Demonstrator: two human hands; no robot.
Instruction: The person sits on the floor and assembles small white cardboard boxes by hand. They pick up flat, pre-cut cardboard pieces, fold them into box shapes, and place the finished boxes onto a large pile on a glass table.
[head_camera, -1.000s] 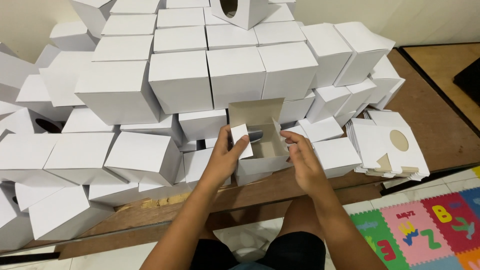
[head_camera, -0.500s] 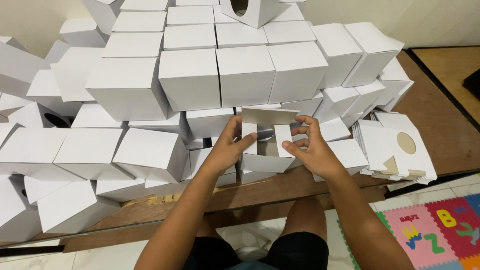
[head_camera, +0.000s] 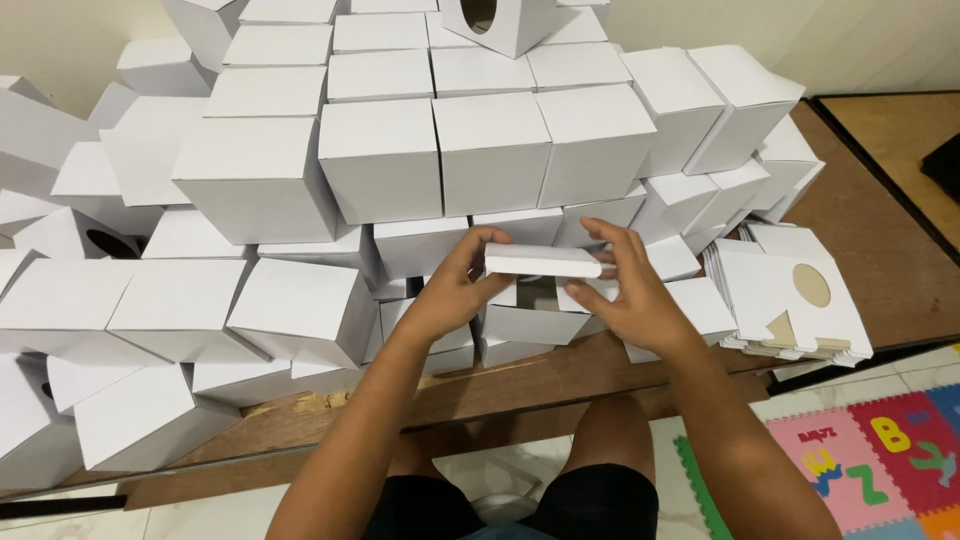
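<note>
Seen from the head camera, a small white cardboard box is pinched at its flat lid between the left hand and right hand, above the wooden table, amid stacked matte cubes.

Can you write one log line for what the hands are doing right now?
left hand: holds white box | right hand: presses lid flap | flat blanks: at right

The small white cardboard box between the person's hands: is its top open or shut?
Partly shut. The small white cardboard box has its lid flap folded flat across the top, but a dark gap beneath shows it is not tucked in.
</note>
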